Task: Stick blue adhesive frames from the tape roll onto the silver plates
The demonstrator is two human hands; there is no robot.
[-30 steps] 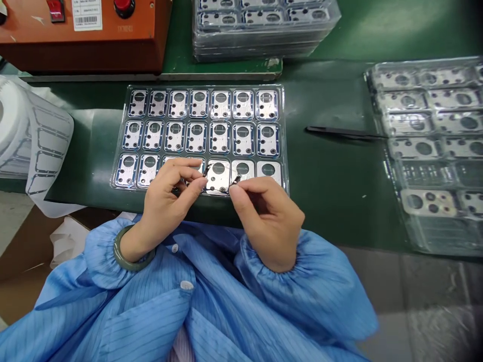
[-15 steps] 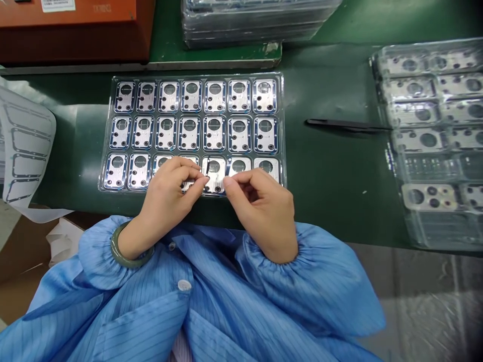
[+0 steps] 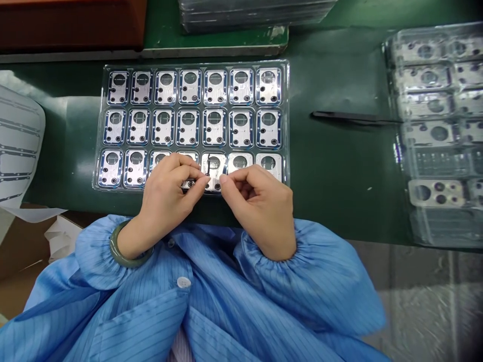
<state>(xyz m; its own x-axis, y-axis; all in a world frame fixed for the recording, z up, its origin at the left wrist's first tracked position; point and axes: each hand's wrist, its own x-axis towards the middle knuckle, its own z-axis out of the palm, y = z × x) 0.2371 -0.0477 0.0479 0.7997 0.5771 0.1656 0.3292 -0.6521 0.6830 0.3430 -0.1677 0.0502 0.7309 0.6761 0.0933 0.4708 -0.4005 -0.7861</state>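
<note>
A clear plastic tray (image 3: 286, 120) lies on the green mat and holds three rows of small metal plates with round holes. My left hand (image 3: 169, 193) and my right hand (image 3: 256, 206) meet over the front row, at a metal plate (image 3: 213, 171) in the fifth pocket. Both hands pinch a thin black frame-shaped strip (image 3: 208, 168) between thumb and forefinger, held right above that plate. My left fingers cover the plate in the fourth pocket. A green bangle (image 3: 121, 251) sits on my left wrist, and blue striped sleeves cover both arms.
Black tweezers (image 3: 354, 118) lie on the mat right of the tray. More clear trays of parts (image 3: 437, 130) are stacked at the right edge, another stack (image 3: 256, 12) at the back. An orange-brown box (image 3: 71, 22) stands back left. White liner sheets (image 3: 18, 146) hang at the left.
My hands have drawn closer together and lowered the black strip onto the fifth front-row plate. The view has tilted down, so the tray sits higher in the picture.
</note>
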